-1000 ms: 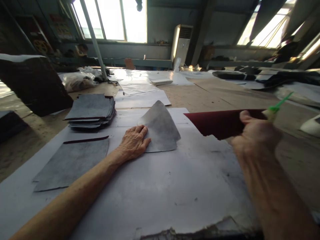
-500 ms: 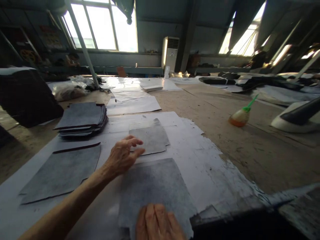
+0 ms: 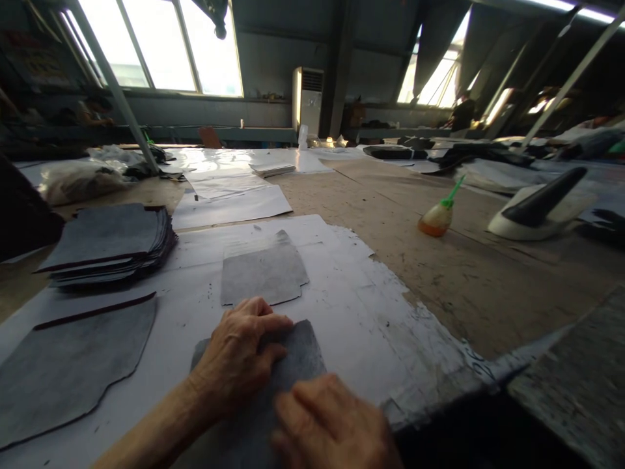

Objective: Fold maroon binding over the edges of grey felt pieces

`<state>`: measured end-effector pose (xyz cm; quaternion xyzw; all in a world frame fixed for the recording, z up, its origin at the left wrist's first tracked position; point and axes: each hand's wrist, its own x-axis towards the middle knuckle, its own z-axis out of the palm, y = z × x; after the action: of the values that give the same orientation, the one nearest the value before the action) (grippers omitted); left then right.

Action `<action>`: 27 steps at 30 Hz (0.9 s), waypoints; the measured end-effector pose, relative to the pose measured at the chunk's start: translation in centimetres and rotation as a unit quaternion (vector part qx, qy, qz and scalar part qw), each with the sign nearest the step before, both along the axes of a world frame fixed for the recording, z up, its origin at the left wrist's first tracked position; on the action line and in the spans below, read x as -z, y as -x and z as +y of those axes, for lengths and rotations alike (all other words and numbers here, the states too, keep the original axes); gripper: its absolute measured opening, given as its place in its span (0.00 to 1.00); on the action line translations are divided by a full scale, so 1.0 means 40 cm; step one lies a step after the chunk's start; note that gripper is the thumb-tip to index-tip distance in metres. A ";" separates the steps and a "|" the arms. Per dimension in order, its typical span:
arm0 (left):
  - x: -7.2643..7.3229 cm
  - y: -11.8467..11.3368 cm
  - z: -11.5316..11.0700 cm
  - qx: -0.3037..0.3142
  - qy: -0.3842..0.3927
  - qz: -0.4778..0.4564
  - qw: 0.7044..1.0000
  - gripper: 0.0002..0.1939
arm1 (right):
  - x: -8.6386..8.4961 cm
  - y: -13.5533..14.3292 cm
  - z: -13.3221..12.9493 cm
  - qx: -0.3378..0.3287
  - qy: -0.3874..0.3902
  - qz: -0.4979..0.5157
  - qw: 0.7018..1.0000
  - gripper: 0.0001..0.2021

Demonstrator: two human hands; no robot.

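A grey sheet piece (image 3: pixel 297 352), which looks like leather or backed fabric, lies in front of me on white paper. My left hand (image 3: pixel 241 355) rests across its far edge, index finger and thumb stretched out and apart. Over the near right part of the piece is my right hand (image 3: pixel 336 423), its fingers bent and smeared by motion. Whether they grip the piece is hidden. Just beyond lies another grey piece (image 3: pixel 263 273). To the left is a larger grey piece (image 3: pixel 83 365) with a dark strip along its far edge.
A stack of grey pieces (image 3: pixel 107 234) with dark edges stands at the left. On the brown table (image 3: pixel 390 208) are a bottle with a green nozzle (image 3: pixel 437 218) and orange liquid, and a white-based tool with a black handle (image 3: pixel 541 202). White paper (image 3: pixel 351 286) has torn edges.
My left hand has come down and nearer onto the far edge of the grey piece. My right hand has shifted right, its fingers now bent. The view has turned right.
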<state>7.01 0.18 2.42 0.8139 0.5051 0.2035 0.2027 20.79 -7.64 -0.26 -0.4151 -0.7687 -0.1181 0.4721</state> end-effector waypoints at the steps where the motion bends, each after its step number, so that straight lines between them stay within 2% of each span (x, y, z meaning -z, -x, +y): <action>1: 0.005 0.002 -0.002 0.006 -0.011 -0.010 1.000 0.18 | -0.013 -0.028 0.014 0.006 0.024 -0.014 1.000 0.12; 3: 0.014 0.007 -0.004 0.023 -0.037 -0.017 0.999 0.17 | -0.028 -0.077 0.036 0.025 0.075 -0.059 0.995 0.14; 6: 0.023 0.012 -0.007 0.053 -0.085 -0.014 0.995 0.15 | -0.026 -0.113 0.052 0.053 0.117 -0.112 0.985 0.16; 13: 0.024 0.008 -0.014 0.092 -0.184 0.033 0.978 0.16 | -0.012 -0.108 0.066 0.056 0.132 -0.151 0.978 0.16; 17: 0.027 0.024 -0.007 0.065 -0.221 0.067 0.971 0.23 | -0.015 -0.111 0.069 0.044 0.157 -0.152 0.975 0.18; 20: 0.026 0.027 0.007 0.073 -0.197 0.064 0.976 0.25 | -0.013 -0.112 0.067 0.044 0.164 -0.154 0.973 0.18; 23: 0.019 0.009 0.024 0.107 -0.146 0.056 0.982 0.18 | -0.009 -0.111 0.066 0.050 0.167 -0.155 0.972 0.18; 27: 0.018 -0.019 0.040 0.123 -0.094 0.029 0.988 0.14 | -0.007 -0.112 0.065 0.056 0.162 -0.148 0.974 0.18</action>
<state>7.78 1.77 1.70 0.8907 0.3858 0.1996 0.1335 25.26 -5.03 0.02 -0.5062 -0.8144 -0.0786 0.2726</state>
